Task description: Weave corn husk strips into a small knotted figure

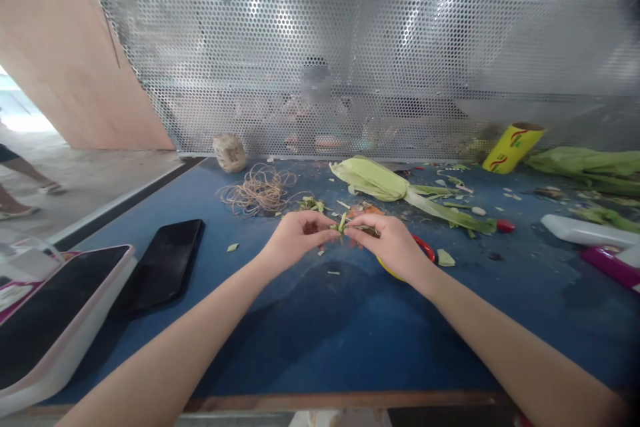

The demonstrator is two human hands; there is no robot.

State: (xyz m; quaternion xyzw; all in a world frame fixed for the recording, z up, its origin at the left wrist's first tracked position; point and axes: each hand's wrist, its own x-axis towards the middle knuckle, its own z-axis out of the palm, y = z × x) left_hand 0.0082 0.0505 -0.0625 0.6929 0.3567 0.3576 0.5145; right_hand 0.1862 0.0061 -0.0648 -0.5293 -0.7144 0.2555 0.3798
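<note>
Far left of the husk bundle (373, 179), off the blue bench (310, 353): someone's legs (17, 163) on the floor (100, 173). Left of the husk bundle and nearer: dark-screened device (55, 310) in a pale case, black phone (167, 260) just beside. Left of the husk bundle, close to the perforated screen (350, 20): pale lump (229, 152), material unclear. Brown twine (260, 189) lies tangled left of the husk bundle. Left hand (303, 237) on the near side of the husk bundle, a bit left; grip closed, fingertips pinching a small green piece (342, 227). Green scraps (311, 203) left of the husk bundle. Beyond it, a person (315, 107) shows hazily through the perforated screen. Green piece is in front of the husk bundle's left end, between both hands. Right hand (387, 243) nearer than the husk bundle; grip also closed, pinching the green piece. Red-and-yellow item (424, 247), partly hidden by right hand, in front of the husk bundle. Red-ended thing (505, 225) at the husk bundle's trailing leaf tip. Right of the husk bundle: tilted yellow tube (515, 147), more green husks (595, 170), white object (590, 230) and purple object (607, 265) nearer.
</note>
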